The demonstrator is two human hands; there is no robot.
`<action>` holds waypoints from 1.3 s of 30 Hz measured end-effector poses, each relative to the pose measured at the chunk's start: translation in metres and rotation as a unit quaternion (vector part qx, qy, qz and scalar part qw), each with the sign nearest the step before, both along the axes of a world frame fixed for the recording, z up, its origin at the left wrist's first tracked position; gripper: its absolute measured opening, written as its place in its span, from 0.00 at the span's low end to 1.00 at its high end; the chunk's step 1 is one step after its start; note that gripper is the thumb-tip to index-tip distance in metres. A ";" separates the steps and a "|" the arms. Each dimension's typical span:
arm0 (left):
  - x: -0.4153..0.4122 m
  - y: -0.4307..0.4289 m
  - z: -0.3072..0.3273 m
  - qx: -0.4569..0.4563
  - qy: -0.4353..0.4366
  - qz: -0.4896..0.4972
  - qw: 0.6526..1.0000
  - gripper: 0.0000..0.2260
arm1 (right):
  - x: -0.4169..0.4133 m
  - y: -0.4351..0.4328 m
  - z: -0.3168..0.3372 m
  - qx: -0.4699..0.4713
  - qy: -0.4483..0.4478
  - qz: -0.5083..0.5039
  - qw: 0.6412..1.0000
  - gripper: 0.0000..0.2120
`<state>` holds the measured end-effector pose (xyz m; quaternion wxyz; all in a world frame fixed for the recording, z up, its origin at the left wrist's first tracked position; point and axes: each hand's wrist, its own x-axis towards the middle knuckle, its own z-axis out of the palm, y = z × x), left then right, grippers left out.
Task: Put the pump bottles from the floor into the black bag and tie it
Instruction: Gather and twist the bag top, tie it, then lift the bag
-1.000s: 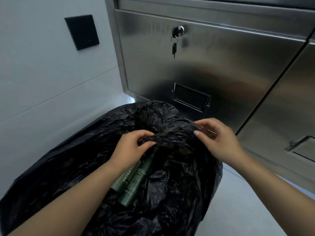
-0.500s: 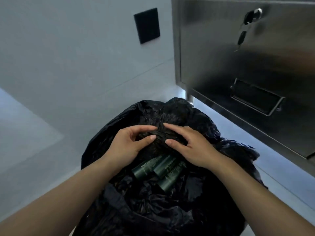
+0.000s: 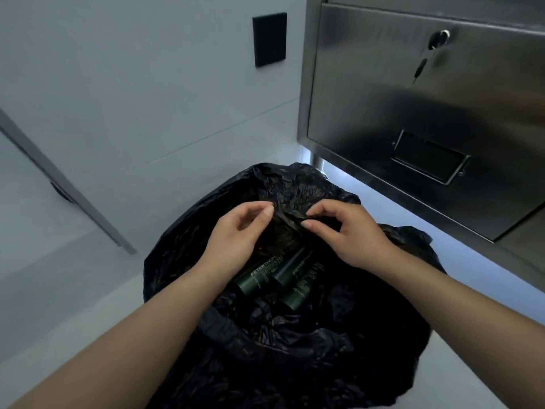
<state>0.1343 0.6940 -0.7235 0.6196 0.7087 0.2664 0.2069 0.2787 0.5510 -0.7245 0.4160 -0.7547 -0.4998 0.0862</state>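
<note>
A crumpled black bag [image 3: 295,343] lies on the pale floor in the middle of the head view. Inside its open mouth lie dark green pump bottles [image 3: 259,277] with pale lettering, side by side; three show, partly covered by plastic. My left hand [image 3: 236,237] and my right hand [image 3: 345,231] meet above them at the far rim of the bag. Each pinches a fold of the black plastic between thumb and fingers, almost touching each other.
A stainless steel cabinet [image 3: 413,107] with a keyed lock [image 3: 439,39] and a label holder [image 3: 427,156] stands close at the back right. A grey wall with a black plate [image 3: 269,39] is behind the bag. A metal strip [image 3: 59,184] runs diagonally at left.
My right hand came in from the right and met my left at the bag's far rim. The view swung left, so the cabinet sits further right. More bottles show.
</note>
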 end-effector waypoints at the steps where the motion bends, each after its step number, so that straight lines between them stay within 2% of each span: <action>1: -0.003 0.003 -0.001 -0.031 0.033 -0.006 0.999 0.14 | -0.002 -0.001 0.000 0.012 0.001 -0.020 1.000 0.04; 4: -0.010 0.009 -0.006 -0.163 0.106 -0.038 0.980 0.20 | -0.010 0.001 -0.002 0.016 -0.011 -0.049 0.999 0.04; 7: -0.016 0.006 -0.011 -0.238 0.084 -0.043 0.967 0.20 | -0.021 0.010 -0.006 0.027 0.010 -0.064 0.998 0.03; 11: -0.017 0.002 -0.018 -0.190 0.037 0.015 0.981 0.21 | -0.034 0.022 -0.015 0.002 0.010 -0.032 0.999 0.05; 14: -0.020 0.011 -0.022 -0.141 0.012 0.039 0.989 0.07 | -0.031 0.021 -0.018 -0.055 -0.010 0.030 0.998 0.16; 17: -0.027 0.018 -0.021 -0.065 -0.007 0.017 0.998 0.10 | -0.027 0.023 -0.018 -0.046 -0.027 0.059 0.997 0.26; 20: -0.035 0.021 -0.021 -0.010 -0.025 -0.002 1.000 0.11 | -0.031 0.034 -0.016 0.000 -0.058 0.064 0.996 0.28; 22: -0.039 0.021 -0.023 -0.015 -0.033 -0.008 0.999 0.12 | -0.035 0.044 -0.016 -0.015 -0.061 0.095 0.993 0.29; 23: -0.041 0.022 -0.022 -0.046 -0.043 -0.009 0.998 0.12 | -0.036 0.047 -0.017 -0.039 -0.048 0.114 0.991 0.30; 26: -0.043 0.023 -0.021 -0.133 -0.058 -0.001 0.989 0.14 | -0.037 0.051 -0.023 -0.087 -0.014 0.132 0.987 0.22; 29: -0.047 0.027 -0.024 -0.109 -0.014 0.002 0.994 0.13 | -0.038 0.050 -0.032 -0.057 -0.012 0.118 0.991 0.08; 31: -0.051 0.028 -0.026 -0.099 0.007 0.001 0.995 0.10 | -0.041 0.049 -0.036 -0.031 -0.009 0.107 0.994 0.04; 33: -0.056 0.028 -0.026 -0.114 0.007 0.003 0.994 0.08 | -0.045 0.050 -0.039 -0.010 -0.014 0.097 0.995 0.03; 35: -0.059 0.028 -0.028 -0.128 -0.007 0.014 0.992 0.12 | -0.048 0.052 -0.037 0.001 -0.019 0.094 0.995 0.04; 38: -0.056 0.028 -0.031 -0.126 -0.018 0.053 0.991 0.03 | -0.051 0.055 -0.035 -0.007 -0.020 0.103 0.994 0.07; 39: -0.055 0.028 -0.032 -0.122 -0.023 0.061 0.990 0.05 | -0.052 0.054 -0.036 -0.017 -0.013 0.108 0.994 0.09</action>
